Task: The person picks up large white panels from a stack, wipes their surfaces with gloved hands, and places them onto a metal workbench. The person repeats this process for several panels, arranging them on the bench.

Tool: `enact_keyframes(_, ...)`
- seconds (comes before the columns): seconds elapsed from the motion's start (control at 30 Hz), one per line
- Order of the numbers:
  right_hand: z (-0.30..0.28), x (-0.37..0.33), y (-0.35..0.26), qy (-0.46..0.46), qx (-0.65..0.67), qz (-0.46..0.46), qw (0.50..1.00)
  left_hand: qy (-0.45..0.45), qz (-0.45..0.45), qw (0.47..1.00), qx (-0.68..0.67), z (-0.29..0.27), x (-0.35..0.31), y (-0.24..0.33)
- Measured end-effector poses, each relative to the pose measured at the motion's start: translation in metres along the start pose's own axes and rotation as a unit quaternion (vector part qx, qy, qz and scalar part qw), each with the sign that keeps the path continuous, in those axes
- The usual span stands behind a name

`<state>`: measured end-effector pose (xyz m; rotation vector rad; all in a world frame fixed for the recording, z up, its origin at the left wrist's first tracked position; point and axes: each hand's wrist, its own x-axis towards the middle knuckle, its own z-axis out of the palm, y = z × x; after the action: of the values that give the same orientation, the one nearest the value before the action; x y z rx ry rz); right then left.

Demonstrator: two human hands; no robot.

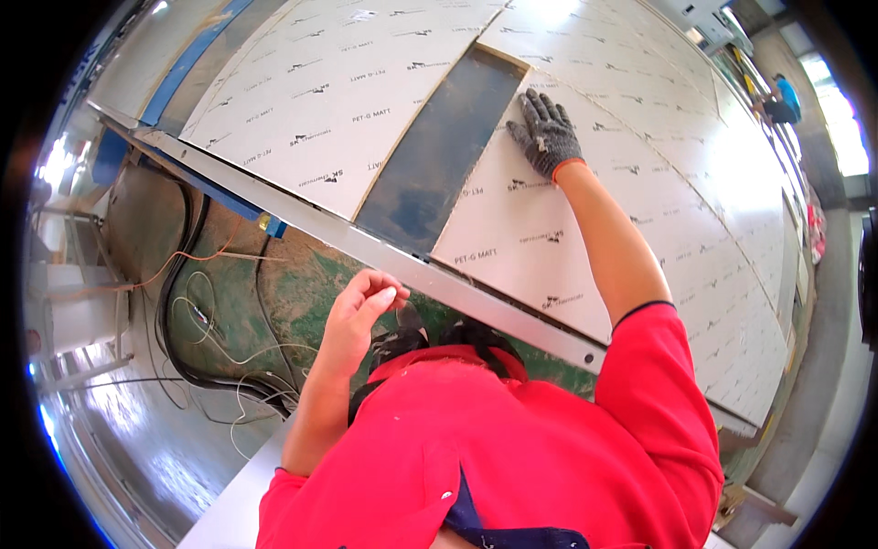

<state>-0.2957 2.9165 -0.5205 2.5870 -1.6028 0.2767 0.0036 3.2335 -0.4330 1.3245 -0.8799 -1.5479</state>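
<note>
My right hand (546, 135), in a grey knitted glove with an orange cuff, lies flat on a white film-covered panel (585, 229) with its fingers stretched out. Its fingertips are by the panel's far left corner, beside a dark strip of bare tabletop (439, 151). Across that strip lies another white printed panel (320, 101). My left hand (361, 316) is bare and hangs in front of the table's metal edge (366, 241), apart from the panels. Its fingers are curled in with the thumb pressed against them. Whatever they pinch, if anything, is too small to make out.
More white panels (722, 274) cover the table to the right. Black hoses (169, 320) and loose pale cables (242, 352) lie on the green floor at the left. A blue strip (187, 69) runs across the far left. Another person in blue (785, 99) is far right.
</note>
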Motion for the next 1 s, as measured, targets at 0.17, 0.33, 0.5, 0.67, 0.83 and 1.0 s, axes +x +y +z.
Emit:
enact_keyframes(0.17,0.008,0.067,0.029,-0.026,-0.012,-0.022,0.999,0.095,-0.039,0.995,-0.004,0.019,-0.012,-0.007)
enact_keyframes(0.33,0.012,0.046,0.021,-0.057,-0.064,-0.112,0.990,0.149,-0.046,0.986,-0.052,0.040,-0.016,-0.020)
enact_keyframes(0.5,-0.023,-0.018,-0.034,-0.067,0.053,-0.234,0.969,0.174,-0.029,0.982,-0.070,0.052,-0.011,-0.026)
enact_keyframes(0.67,-0.016,0.035,0.017,0.007,-0.040,-0.171,0.984,0.157,-0.013,0.986,-0.057,0.065,-0.006,-0.011)
enact_keyframes(0.83,-0.011,-0.032,-0.042,-0.079,0.147,-0.238,0.957,0.181,-0.015,0.981,-0.069,0.062,-0.014,-0.016)
enact_keyframes(1.0,-0.014,-0.026,-0.030,-0.064,-0.018,-0.235,0.970,0.182,-0.010,0.981,-0.073,0.058,-0.021,-0.017)
